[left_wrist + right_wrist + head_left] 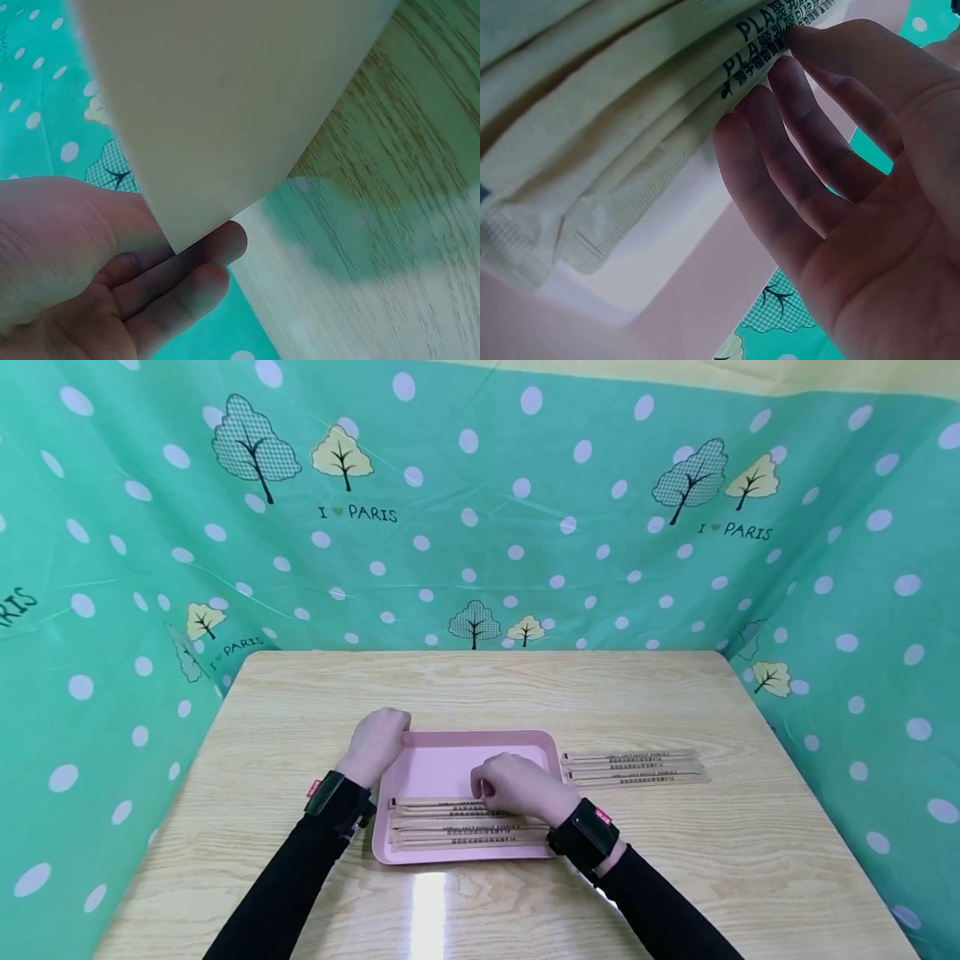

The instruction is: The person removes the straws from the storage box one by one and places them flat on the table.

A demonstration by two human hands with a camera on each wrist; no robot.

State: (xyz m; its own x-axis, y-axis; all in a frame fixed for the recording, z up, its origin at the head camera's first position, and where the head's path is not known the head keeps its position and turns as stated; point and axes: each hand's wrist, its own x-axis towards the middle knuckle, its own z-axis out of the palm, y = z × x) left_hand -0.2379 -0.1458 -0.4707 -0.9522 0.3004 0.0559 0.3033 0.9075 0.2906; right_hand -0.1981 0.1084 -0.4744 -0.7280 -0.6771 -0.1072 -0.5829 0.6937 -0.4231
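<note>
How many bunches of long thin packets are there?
2. One bunch lies in the pink tray, partly hidden by the right hand; the other bunch lies on the table, right of the tray.

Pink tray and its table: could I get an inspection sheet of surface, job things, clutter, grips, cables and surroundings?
Surface: wood-grain table, with a bright reflection at its near side
Job's things: pink tray holding slim wrapped packets; more packets lie on the table, right of the tray
Clutter: nothing seen
Grips: left grip, a bare hand, holds the tray's far left corner; right grip, also a hand, has fingertips at the tray's packets, pinch unclear
Cables: nothing seen
Surroundings: green dotted, tree-printed cloth
</note>
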